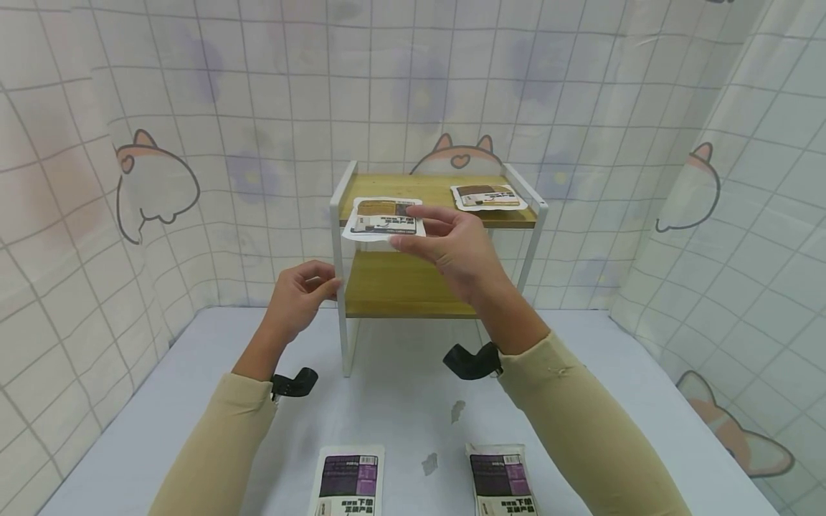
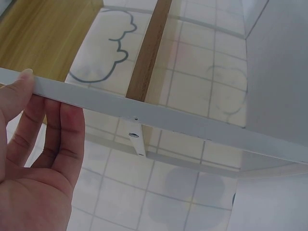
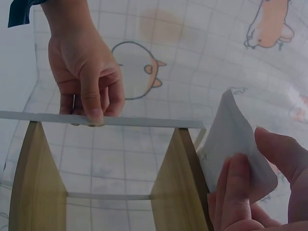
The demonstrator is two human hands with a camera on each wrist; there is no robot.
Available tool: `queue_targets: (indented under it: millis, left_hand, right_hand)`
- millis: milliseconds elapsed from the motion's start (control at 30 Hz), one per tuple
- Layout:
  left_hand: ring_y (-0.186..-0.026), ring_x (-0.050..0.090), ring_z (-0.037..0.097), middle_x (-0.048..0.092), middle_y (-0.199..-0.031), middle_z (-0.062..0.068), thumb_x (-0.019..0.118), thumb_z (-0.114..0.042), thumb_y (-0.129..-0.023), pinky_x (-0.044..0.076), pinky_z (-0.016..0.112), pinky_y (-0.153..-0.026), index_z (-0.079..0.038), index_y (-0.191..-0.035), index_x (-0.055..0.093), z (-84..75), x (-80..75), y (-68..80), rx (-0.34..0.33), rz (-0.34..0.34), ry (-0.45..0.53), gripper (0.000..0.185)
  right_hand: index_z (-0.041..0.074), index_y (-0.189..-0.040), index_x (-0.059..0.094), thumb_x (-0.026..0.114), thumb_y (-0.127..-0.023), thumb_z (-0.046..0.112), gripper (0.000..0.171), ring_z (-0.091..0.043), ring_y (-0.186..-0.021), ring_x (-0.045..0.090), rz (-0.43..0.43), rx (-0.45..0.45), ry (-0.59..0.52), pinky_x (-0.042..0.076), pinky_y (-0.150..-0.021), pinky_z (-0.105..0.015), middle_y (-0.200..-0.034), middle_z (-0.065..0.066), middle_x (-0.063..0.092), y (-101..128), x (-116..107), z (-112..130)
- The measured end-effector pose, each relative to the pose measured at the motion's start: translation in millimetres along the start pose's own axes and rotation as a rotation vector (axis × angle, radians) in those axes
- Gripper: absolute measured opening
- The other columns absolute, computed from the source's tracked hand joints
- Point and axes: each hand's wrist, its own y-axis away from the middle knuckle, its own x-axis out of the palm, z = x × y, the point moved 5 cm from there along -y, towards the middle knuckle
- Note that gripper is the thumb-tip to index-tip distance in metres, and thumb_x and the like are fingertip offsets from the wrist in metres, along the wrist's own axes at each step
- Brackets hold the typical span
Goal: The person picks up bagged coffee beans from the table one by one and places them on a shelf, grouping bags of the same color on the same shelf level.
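Note:
In the head view my right hand (image 1: 461,251) pinches a flat white packet (image 1: 386,219) with a brown and white printed label at its right edge, over the front left of the top shelf. The right wrist view shows the pale underside of that packet (image 3: 228,144) between thumb and fingers. My left hand (image 1: 300,297) grips the white front left post (image 1: 342,315) of a small two-tier rack; in the left wrist view the thumb lies on one side of the post (image 2: 178,115) and the fingers on the other. A similar packet (image 1: 488,197) lies on the top shelf (image 1: 439,185) at the right.
Two packets with purple labels, one at left (image 1: 348,480) and one at right (image 1: 502,480), lie on the white table (image 1: 400,416) near its front. A lower wooden shelf (image 1: 400,287) sits under the top one. Grid-patterned curtains (image 1: 271,93) surround the table at the back and sides.

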Motion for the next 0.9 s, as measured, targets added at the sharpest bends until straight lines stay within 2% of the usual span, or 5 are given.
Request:
queue_targets:
  millis: [300,900]
  left_hand:
    - [-0.103,0.070,0.018,0.067,-0.106,0.008,0.070,-0.019,-0.099,0.059,0.021,-0.085,-0.001,-0.116,0.070,1.1,0.0,-0.3,0.002,-0.009,-0.009,0.025]
    - [-0.104,0.072,0.019,0.068,-0.107,0.008,0.070,-0.020,-0.099,0.060,0.022,-0.086,-0.001,-0.117,0.069,-1.7,-0.3,0.4,0.005,0.003,-0.002,0.027]
  right_hand:
    - [0.011,-0.133,0.067,0.086,-0.081,0.004,0.055,-0.021,-0.107,0.069,-0.011,-0.018,0.005,0.055,-0.098,-0.030,-0.131,-0.009,0.069,-0.9,0.7,0.4]
    - [0.017,-0.129,0.071,0.089,-0.081,0.017,0.052,-0.022,-0.107,0.069,-0.057,-0.059,0.131,0.054,-0.100,-0.036,-0.126,-0.006,0.072,-0.6,1.0,-0.6]
